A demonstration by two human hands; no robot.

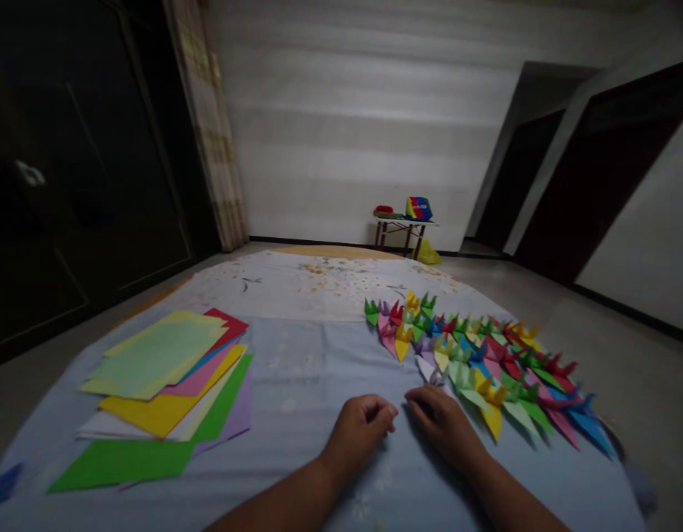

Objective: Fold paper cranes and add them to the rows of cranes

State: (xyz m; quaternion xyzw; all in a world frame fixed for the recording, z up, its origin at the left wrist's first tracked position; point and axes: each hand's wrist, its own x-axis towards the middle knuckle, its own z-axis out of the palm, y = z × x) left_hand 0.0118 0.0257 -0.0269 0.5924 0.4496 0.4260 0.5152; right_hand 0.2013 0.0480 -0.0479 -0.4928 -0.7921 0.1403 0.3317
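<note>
My left hand (364, 423) rests over the middle of the table with its fingers loosely curled, and nothing shows in it. Beside it, a small gap away, my right hand (442, 423) lies on the cloth, fingers also bent inward with nothing visible in them. Just beyond the right hand's knuckles is a white paper crane (427, 369); whether they touch I cannot tell. Rows of folded paper cranes in many colours spread to the right, among them a yellow crane (490, 403) and a pink crane (386, 332).
Left of my hands lies a fanned stack of coloured paper, with a pale green sheet (169, 355) on top and a green sheet (125, 462) underneath. A light blue cloth (297, 399) covers the table. Farther off, a small table (408, 222) holds a multicoloured box (419, 208).
</note>
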